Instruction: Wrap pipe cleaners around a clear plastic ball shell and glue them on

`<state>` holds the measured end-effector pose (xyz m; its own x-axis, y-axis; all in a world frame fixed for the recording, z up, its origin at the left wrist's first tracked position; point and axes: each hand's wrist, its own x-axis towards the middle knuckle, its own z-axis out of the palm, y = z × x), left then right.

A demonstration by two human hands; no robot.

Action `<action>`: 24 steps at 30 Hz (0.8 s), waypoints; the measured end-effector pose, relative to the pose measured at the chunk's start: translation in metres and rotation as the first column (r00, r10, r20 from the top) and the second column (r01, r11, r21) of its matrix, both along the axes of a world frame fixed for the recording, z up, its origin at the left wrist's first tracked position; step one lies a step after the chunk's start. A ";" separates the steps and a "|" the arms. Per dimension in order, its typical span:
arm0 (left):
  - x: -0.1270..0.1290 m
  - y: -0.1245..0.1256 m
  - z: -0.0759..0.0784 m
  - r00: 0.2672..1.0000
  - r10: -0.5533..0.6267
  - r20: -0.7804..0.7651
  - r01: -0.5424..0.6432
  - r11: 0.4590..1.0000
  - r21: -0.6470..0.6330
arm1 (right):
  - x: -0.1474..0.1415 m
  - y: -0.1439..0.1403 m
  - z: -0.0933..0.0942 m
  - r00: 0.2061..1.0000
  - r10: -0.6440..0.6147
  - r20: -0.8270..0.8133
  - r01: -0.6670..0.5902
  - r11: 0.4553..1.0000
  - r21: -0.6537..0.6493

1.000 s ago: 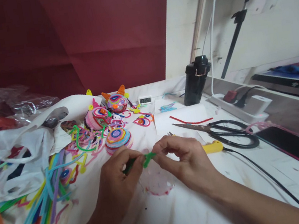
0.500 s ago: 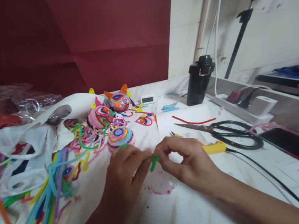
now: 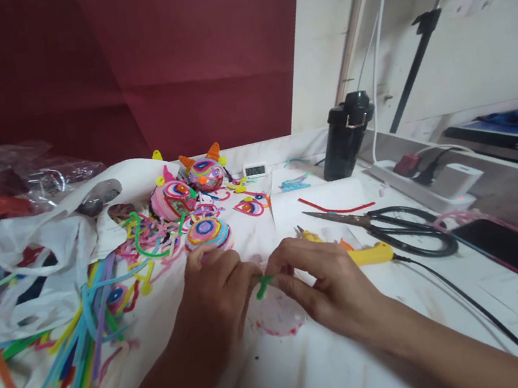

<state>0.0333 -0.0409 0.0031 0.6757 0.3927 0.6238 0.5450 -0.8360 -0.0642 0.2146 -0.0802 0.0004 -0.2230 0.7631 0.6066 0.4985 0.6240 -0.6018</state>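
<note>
Green and fuzzy, a short pipe cleaner [image 3: 264, 285] sits pinched between both hands just above the white table [image 3: 318, 369]. The left hand [image 3: 216, 294] has its thumb and forefinger closed on one end, and the right hand [image 3: 325, 279] has its fingertips clamped on the other end, so the two hands nearly touch over it (only a small bit of green shows between them). Directly under the pipe cleaner lies a pink smudge [image 3: 277, 317] on the table.

Taking the pipe cleaner as the landmark: just behind it, touching the left hand's knuckles, sits a round coiled ball [image 3: 207, 234] in pink, blue and yellow. Farther behind stand two more coiled figures, one pink [image 3: 171, 199] and one with orange ears [image 3: 204, 173]. Well to its left spreads a loose heap of coloured pipe cleaners [image 3: 83, 329] beside a white plastic bag [image 3: 36, 258]. To its right, near the right hand, lies a yellow-handled tool [image 3: 371, 254], and beyond that a pair of black scissors [image 3: 393, 224]. Far behind on the right stands a black bottle [image 3: 347, 136].
</note>
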 end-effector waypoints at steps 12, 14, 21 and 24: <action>0.008 -0.009 0.001 0.904 0.246 0.351 -0.029 0.853 -0.522 | 0.000 0.001 0.000 0.986 0.163 0.026 -0.165 0.968 0.191; 0.007 -0.006 0.000 0.881 0.301 0.366 0.024 0.743 -0.669 | 0.000 0.001 0.000 0.985 0.170 0.024 -0.171 0.968 0.181; 0.004 -0.004 0.002 0.932 0.158 0.327 0.110 0.736 -0.668 | 0.000 0.001 0.000 0.993 0.066 -0.094 -0.068 0.998 -0.012; 0.004 -0.006 0.006 0.962 0.050 0.267 0.133 0.770 -0.624 | 0.001 0.000 0.000 0.993 0.051 -0.107 -0.057 0.997 -0.054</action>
